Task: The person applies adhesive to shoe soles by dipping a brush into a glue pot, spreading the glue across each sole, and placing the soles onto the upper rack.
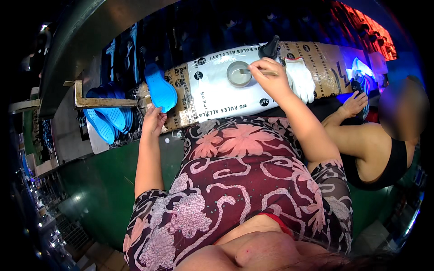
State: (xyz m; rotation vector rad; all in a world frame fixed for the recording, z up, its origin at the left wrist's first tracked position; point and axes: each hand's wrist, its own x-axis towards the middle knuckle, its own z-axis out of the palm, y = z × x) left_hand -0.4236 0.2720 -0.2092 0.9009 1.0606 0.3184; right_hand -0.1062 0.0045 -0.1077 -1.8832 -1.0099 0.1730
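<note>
At the left of the bench my left hand (154, 119) pinches the near end of a blue shoe insole (160, 90), which points away from me. My right hand (273, 80) is closed around a thin wooden-handled brush (270, 72). The brush's tip reaches into a small round bowl (230, 77) of cloudy, pale liquid. This bowl stands on a white printed sheet (212, 95) taped over the bench. Just beyond my right hand is a black bottle with a tapered top (270, 48). White gloves (300, 77) lie to the right of that hand.
Several stacked blue insoles (108, 118) lie at the far left, beside a worn metal bracket (105, 103). Brown printed tape (318, 58) covers the bench's ends. A dark conveyor (208, 31) runs behind. At the right a co-worker's hand (355, 105) rests near a brightly lit shoe part (361, 74).
</note>
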